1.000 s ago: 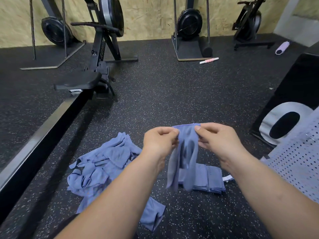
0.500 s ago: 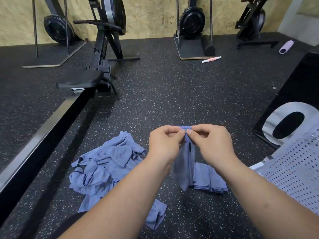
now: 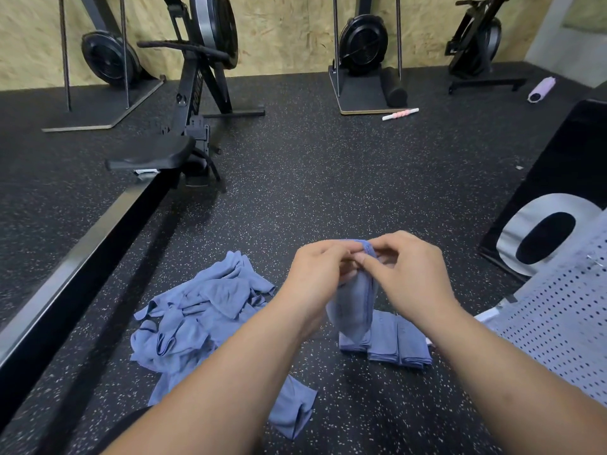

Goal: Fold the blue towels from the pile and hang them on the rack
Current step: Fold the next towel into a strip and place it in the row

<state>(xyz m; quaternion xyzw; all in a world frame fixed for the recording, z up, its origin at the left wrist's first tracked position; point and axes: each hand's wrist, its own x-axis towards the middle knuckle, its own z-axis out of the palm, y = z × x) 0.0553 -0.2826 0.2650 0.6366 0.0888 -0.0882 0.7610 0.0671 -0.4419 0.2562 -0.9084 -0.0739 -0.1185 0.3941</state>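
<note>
towel (image 3: 356,303), one, pinched by left hand (image 3: 317,274) and right hand (image 3: 410,274), near one pile (image 3: 203,310), one folded stack (image 3: 399,339).

Even indoor light, wide-angle edge distortion

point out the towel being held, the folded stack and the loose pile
held towel (image 3: 354,307), head view, hanging middle part
folded stack (image 3: 404,343), head view, top layer
loose pile (image 3: 203,307), head view, crumpled centre

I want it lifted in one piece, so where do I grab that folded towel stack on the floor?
I'd take the folded stack from above at its near edge, where the layers' ends show; it lies flat, so pinch every layer together.
</note>
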